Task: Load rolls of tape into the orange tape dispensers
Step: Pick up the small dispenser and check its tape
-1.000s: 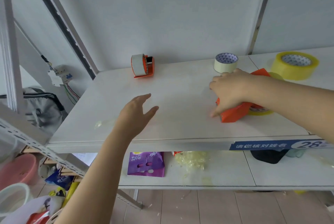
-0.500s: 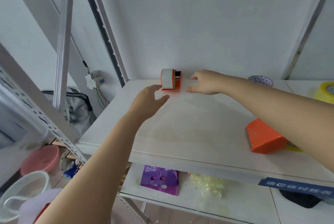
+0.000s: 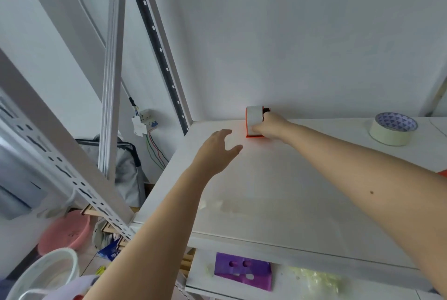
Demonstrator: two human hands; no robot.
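A: Where is the dispenser right now?

B: The orange tape dispenser [image 3: 256, 122] stands at the back of the white worktop [image 3: 278, 190], close to the wall. The right hand [image 3: 269, 126] has its fingers [image 3: 257, 128] closed on it, wrapped over the pale roll already sitting in the frame.

A: And the other hand?

B: The left hand [image 3: 216, 148] hovers just short of those fingers, spread and loose, holding nothing. Well off to the far side of the right fingers lies a cream tape roll [image 3: 393, 128], flat on the worktop.

A: What could go wrong?

B: My guess is the grip. The arm is at full stretch and the fingers seem to press mostly on the roll, not on the orange body; if the roll turns on its hub, the dispenser may twist or slip out as it is drawn forward. The cutting edge is hidden behind the hand, so I cannot tell how near the fingertips are to it.
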